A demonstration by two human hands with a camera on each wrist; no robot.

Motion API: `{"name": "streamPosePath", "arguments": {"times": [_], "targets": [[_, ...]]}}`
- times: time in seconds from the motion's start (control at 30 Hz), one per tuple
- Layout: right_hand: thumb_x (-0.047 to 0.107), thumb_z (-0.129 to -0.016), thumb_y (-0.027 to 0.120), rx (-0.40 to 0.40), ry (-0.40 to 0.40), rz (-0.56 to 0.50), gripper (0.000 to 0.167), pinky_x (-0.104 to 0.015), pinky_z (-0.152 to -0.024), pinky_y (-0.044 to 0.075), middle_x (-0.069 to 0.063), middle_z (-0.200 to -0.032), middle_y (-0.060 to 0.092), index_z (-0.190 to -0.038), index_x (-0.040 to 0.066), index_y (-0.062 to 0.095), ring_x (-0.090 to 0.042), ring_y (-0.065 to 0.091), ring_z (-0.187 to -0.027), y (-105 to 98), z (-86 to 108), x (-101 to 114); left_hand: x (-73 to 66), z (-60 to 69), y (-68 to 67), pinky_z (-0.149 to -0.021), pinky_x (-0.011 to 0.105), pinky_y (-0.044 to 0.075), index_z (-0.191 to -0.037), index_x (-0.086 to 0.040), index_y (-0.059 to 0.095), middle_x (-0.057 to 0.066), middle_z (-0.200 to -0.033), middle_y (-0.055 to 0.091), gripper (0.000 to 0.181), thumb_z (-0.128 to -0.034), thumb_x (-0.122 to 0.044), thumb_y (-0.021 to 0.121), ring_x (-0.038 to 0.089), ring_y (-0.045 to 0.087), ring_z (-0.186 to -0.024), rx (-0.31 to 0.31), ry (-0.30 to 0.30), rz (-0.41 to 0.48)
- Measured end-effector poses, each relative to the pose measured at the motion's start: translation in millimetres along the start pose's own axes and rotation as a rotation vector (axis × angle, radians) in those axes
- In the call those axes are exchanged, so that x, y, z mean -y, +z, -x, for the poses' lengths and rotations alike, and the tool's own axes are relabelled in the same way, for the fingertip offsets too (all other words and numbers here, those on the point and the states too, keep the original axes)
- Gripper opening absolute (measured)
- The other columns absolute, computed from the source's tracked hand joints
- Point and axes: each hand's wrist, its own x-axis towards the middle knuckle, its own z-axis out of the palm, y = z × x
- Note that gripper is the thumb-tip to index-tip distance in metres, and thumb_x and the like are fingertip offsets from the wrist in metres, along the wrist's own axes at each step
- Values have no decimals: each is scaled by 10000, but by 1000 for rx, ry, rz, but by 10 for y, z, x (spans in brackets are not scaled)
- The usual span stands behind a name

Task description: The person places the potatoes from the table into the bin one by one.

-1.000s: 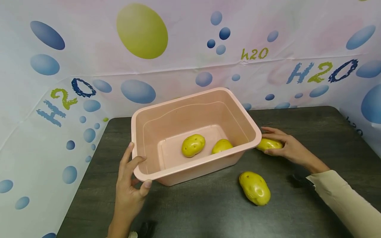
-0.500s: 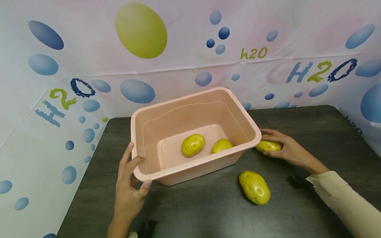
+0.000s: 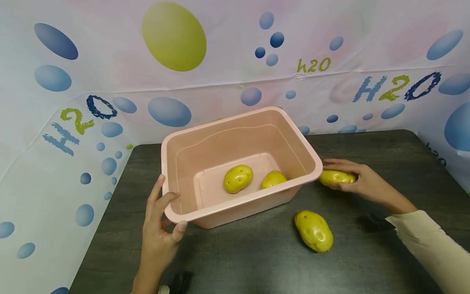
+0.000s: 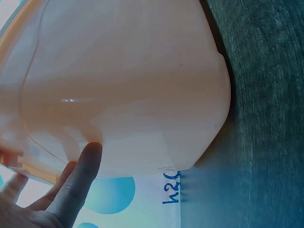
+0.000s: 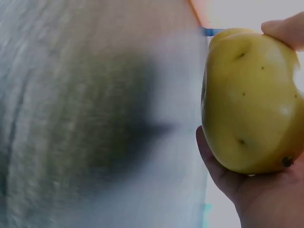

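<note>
A pink plastic tub (image 3: 224, 213) stands on the table, with two yellow potatoes inside, one near its middle (image 3: 238, 179) and one (image 3: 273, 179) partly behind the front rim. My left hand (image 3: 159, 237) grips the tub's near left corner; fingers over the rim also show in the left wrist view (image 4: 78, 190). Just right of the tub my right hand (image 3: 371, 185) holds a third potato (image 3: 337, 177) between thumb and fingers. The right wrist view has that potato (image 5: 251, 102) large, with the thumb and fingers of the hand (image 5: 270, 199) on either side.
Another yellow potato (image 3: 314, 231) lies on the dark table (image 3: 249, 261) in front of the tub's right end. Behind the table hangs a white sheet (image 3: 220, 77) printed with blue and green ovals and lettering. Small dark shapes lie near both wrists.
My right hand has moved slightly to the right, away from the tub, and the potato in it has shifted the same way. My left hand and the tub have kept their places.
</note>
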Motion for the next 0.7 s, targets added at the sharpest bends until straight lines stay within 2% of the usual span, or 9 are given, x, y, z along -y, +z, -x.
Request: {"name": "streamPosePath", "arguments": {"times": [0.17, 0.27, 0.37, 0.43, 0.5, 0.57, 0.7], "targets": [[159, -981, 713, -13, -1, 23, 466, -818, -1005, 426, -217, -1582, 497, -1437, 101, 636, -509, 434, -1407, -65, 5, 65, -5, -5, -1, -828, 114, 585, -1379, 15, 565, 108, -1743, 217, 630, -998, -468, 698, 164, 485, -1388, 0, -4, -5], [158, -992, 700, -20, -14, 46, 453, -741, -990, 490, -194, -1558, 535, -1440, 130, 639, -434, 481, -1376, -96, 0, 95, -7, -9, 1, -827, 111, 583, -1378, 19, 565, 116, -1741, 220, 630, -1001, -469, 693, 144, 485, -1384, -1, 2, -6], [168, -1001, 697, -18, -7, 61, 444, -486, -984, 564, -151, -1538, 569, -1442, 166, 644, -222, 527, -1340, -129, -7, 124, -3, -10, 2, -833, 106, 579, -1374, 21, 566, 117, -1740, 222, 624, -1003, -464, 692, 138, 485, -1384, -3, 3, -9], [170, -1004, 695, -13, -2, 63, 441, -314, -936, 554, -136, -1521, 588, -1442, 172, 644, -62, 534, -1273, -152, -10, 144, -1, -7, 1, -837, 107, 578, -1373, 21, 566, 107, -1742, 220, 625, -1000, -463, 696, 140, 481, -1390, -3, -3, -10], [181, -1009, 689, -3, 12, 59, 440, -205, -875, 529, -129, -1505, 602, -1446, 177, 640, 55, 515, -1195, -180, -11, 167, -1, -4, 2, -840, 110, 580, -1374, 20, 566, 95, -1745, 218, 622, -997, -455, 704, 141, 478, -1395, -2, -12, -12], [196, -1017, 678, 10, 25, 55, 438, -204, -853, 531, -136, -1494, 609, -1453, 173, 632, 83, 518, -1152, -209, -13, 192, -2, 0, 2, -844, 114, 581, -1375, 19, 566, 82, -1747, 216, 619, -993, -445, 712, 144, 474, -1402, 0, -21, -13], [254, -1043, 644, 46, 74, 48, 425, -251, -836, 550, -46, -1474, 628, -1464, 203, 620, -4, 569, -1124, -281, -11, 254, -1, 5, 1, -850, 121, 583, -1375, 21, 564, 73, -1748, 214, 613, -992, -431, 719, 143, 469, -1411, 1, -28, -12]]}}
